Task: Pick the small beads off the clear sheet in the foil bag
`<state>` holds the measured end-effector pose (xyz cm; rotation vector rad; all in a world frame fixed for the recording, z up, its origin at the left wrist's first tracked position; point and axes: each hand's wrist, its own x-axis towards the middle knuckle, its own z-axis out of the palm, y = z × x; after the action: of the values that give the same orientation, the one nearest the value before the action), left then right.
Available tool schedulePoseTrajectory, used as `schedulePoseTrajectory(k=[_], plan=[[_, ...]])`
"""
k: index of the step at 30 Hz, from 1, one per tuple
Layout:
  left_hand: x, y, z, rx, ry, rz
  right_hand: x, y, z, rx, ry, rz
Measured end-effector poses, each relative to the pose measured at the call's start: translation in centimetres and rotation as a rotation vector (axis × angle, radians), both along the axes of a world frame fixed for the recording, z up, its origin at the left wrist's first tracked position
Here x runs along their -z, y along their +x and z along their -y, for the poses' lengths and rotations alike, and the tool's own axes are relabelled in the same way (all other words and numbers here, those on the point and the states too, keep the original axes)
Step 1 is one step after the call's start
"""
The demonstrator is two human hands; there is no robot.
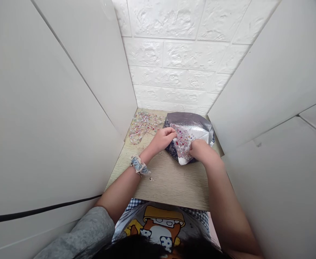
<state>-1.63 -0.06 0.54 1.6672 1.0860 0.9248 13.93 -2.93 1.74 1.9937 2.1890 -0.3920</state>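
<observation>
A silver-lined bag (192, 120) with a dark patterned outside lies opened out on the small wooden table. Loose beads (183, 139) in pink, red, clear and other colours are heaped on its shiny lining. At the heap's left edge, my left hand (164, 138) is closed in a pinch; anything between thumb and fingertips is too small to make out. My right hand (200, 149) is on the heap's right side, fingers curled down into the beads, their tips hidden. Several strung strands of beads (144, 125) lie in a loose pile left of the bag.
The wooden table (179, 187) is boxed in by white panels on the left and right and a white brick-patterned wall (174, 54) behind. A tiny shiny piece (150, 178) lies near the front. A light-blue scrunchie (139, 165) circles my left wrist.
</observation>
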Motion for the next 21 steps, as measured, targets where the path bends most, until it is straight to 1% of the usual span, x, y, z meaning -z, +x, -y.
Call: schedulePoseTrajectory(k=[3, 9, 12, 14, 16, 18, 21], plan=[[0.1, -0.1, -0.1, 0.003, 0.010, -0.002, 0.9, 0.2, -0.1, -0.007, 0.047, 0.032], [0.0, -0.1, -0.1, -0.002, 0.030, -0.025, 2.7, 0.6, -0.3, 0.038, 0.117, 0.082], [0.2, 0.0, -0.1, 0.003, 0.041, -0.040, 3.0, 0.6, -0.2, 0.060, 0.125, 0.072], [0.3, 0.0, -0.2, -0.001, 0.041, -0.037, 2.8, 0.7, -0.3, 0.049, 0.134, 0.036], [0.4, 0.1, -0.3, -0.008, 0.034, -0.022, 2.4, 0.7, -0.5, 0.013, 0.182, -0.066], [0.4, 0.1, -0.3, -0.008, 0.023, -0.001, 1.9, 0.6, -0.8, -0.017, 0.276, -0.241], [0.2, 0.1, -0.2, -0.002, 0.009, 0.017, 1.1, 0.3, -1.2, 0.017, 0.395, -0.519]])
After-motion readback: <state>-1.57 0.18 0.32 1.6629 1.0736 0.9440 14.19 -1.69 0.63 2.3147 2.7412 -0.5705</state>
